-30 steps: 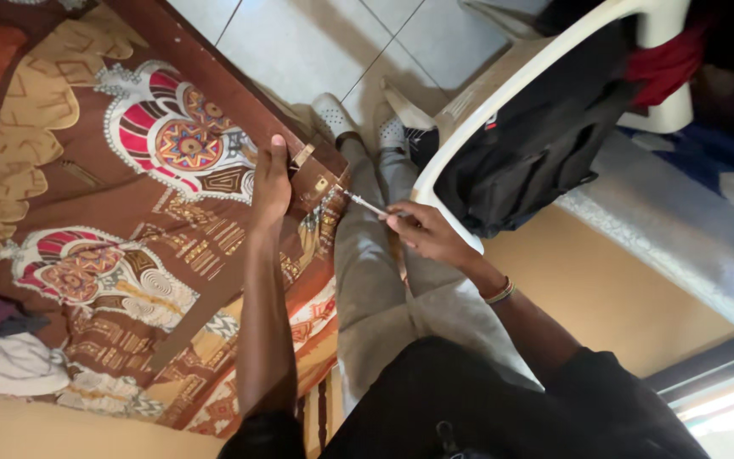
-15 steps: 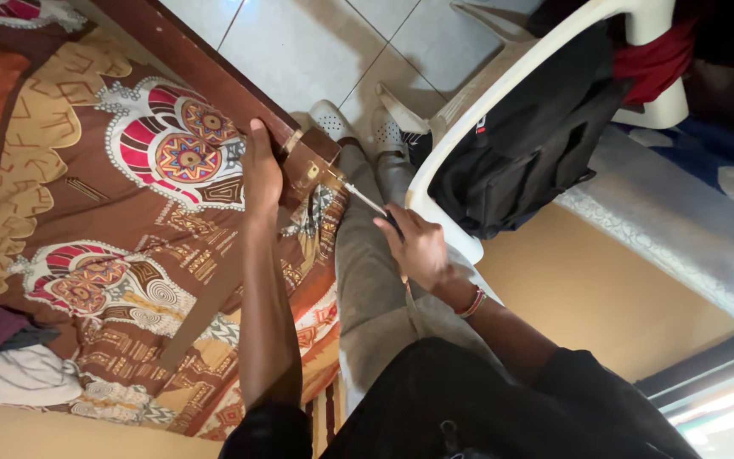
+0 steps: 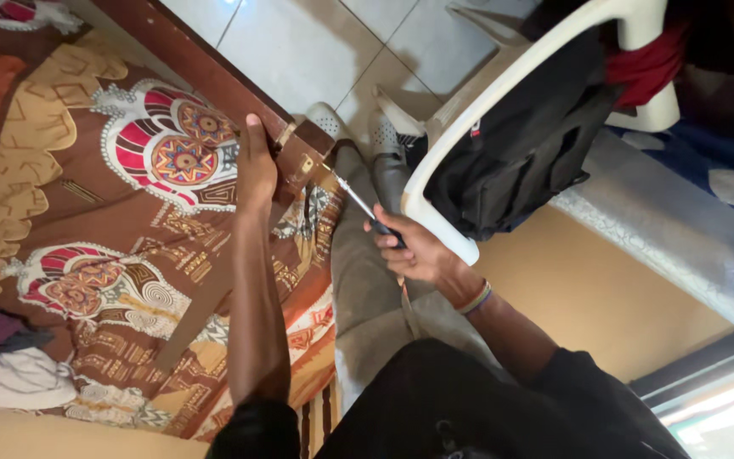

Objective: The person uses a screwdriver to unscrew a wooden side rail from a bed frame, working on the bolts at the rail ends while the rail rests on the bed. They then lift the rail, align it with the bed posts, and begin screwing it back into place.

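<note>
My left hand (image 3: 256, 166) presses a small brass hinge (image 3: 286, 136) against a dark brown wooden board (image 3: 214, 81) that lies over the patterned cloth. In my right hand (image 3: 409, 246) I hold a screwdriver (image 3: 358, 204) by its dark handle. Its metal shaft points up-left and its tip rests at the brass fitting (image 3: 312, 166) on the board's edge, just right of my left hand. My legs in grey trousers (image 3: 367, 280) stretch out below the board towards white shoes (image 3: 358, 127).
A brown, red and cream patterned cloth (image 3: 104, 229) covers the surface on the left. A white plastic chair (image 3: 503, 93) with a black bag (image 3: 520, 144) and red fabric stands on the right. White floor tiles (image 3: 299, 42) lie beyond. Folded clothes (image 3: 2, 374) sit lower left.
The view has shifted and drawn closer. My left hand has slid up along the board to the hinge. My right hand has dropped back a little, with the screwdriver tip still at the fitting.
</note>
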A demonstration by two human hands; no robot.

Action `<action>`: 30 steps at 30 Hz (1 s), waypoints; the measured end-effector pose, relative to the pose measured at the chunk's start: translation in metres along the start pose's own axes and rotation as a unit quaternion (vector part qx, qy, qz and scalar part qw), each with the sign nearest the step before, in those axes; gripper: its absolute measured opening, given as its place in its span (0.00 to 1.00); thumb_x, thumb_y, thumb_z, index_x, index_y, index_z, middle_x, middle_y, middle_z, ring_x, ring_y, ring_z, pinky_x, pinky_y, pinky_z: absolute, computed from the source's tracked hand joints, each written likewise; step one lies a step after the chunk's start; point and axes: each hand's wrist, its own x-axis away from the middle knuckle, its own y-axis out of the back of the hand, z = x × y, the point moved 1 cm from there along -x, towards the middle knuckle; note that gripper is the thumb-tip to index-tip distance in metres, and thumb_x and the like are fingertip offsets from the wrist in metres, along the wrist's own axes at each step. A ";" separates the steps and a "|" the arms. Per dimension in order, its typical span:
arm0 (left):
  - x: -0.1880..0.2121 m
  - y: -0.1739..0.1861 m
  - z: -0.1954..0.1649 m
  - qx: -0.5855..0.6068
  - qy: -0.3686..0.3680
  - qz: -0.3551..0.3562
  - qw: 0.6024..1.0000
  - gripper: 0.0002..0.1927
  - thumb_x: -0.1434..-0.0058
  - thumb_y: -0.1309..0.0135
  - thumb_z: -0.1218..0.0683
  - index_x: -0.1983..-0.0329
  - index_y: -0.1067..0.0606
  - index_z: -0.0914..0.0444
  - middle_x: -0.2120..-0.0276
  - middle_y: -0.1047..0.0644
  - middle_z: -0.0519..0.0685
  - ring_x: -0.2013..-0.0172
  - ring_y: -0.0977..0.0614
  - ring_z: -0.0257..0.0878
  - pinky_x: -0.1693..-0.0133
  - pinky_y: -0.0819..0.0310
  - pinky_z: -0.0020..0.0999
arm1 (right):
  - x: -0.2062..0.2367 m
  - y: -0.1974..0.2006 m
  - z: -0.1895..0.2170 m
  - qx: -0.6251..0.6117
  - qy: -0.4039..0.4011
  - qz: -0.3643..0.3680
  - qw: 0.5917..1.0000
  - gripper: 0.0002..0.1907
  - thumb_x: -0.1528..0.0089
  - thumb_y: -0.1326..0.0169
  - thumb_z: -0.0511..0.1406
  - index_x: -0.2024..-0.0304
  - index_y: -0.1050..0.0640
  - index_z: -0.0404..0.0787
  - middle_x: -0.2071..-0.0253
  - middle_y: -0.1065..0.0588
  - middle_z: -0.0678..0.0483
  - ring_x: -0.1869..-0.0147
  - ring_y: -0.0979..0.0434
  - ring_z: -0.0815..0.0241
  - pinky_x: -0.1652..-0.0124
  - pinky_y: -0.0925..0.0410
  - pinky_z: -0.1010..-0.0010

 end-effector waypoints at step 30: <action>-0.017 0.007 -0.005 0.036 0.023 0.044 0.998 0.36 0.37 0.71 0.36 0.38 0.40 0.67 0.40 0.36 0.58 0.40 0.35 0.47 0.41 0.46 0.34 | -0.014 -0.016 0.001 0.574 0.444 -0.160 0.669 0.14 0.31 0.52 0.40 0.56 0.23 0.37 0.79 0.35 0.55 0.77 0.39 0.63 0.77 0.42 0.74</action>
